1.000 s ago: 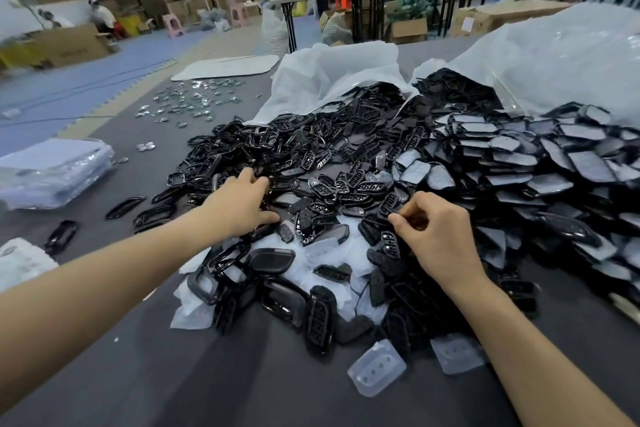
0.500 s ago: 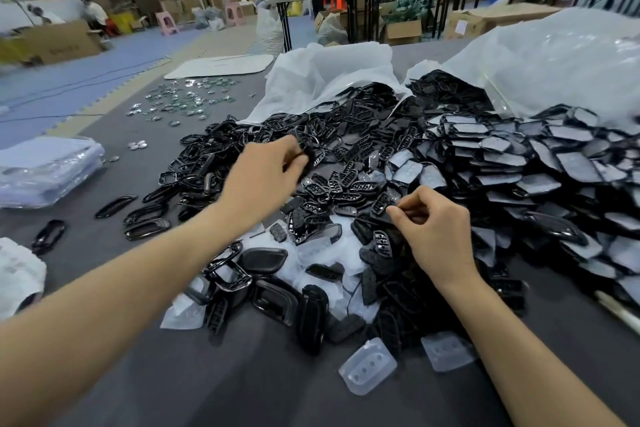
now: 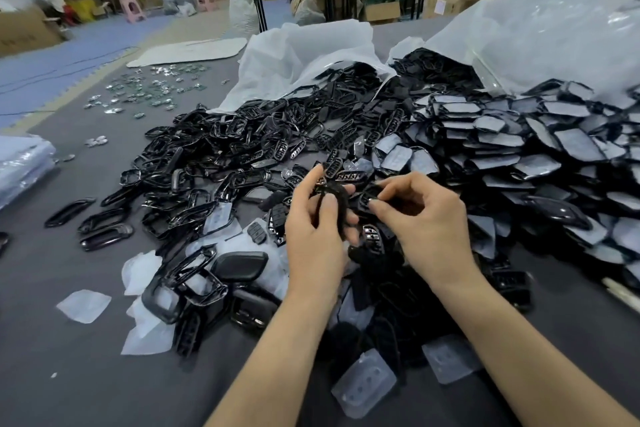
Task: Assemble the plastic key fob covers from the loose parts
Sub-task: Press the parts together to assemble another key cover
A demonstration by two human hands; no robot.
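A big heap of loose black key fob parts (image 3: pixel 277 149) covers the grey table (image 3: pixel 86 374): glossy frames on the left, button pads in the middle, film-covered back plates (image 3: pixel 519 149) on the right. My left hand (image 3: pixel 311 236) holds a black frame piece (image 3: pixel 337 198) raised above the heap, thumb and fingers curled round it. My right hand (image 3: pixel 422 222) pinches a small black button pad (image 3: pixel 369 196) just right of that frame. The two parts nearly touch.
Two white plastic bags (image 3: pixel 311 52) lie open behind the heap. Clear film pieces (image 3: pixel 363 388) and finished black covers (image 3: pixel 239 267) lie near the front. Small shiny metal pieces (image 3: pixel 149 87) are scattered far left. A stack of clear bags (image 3: pixel 20 163) sits at the left edge.
My left hand left the frame pile at the left and came back to the centre with a black frame. My right hand lifted its button pad off the heap towards it.
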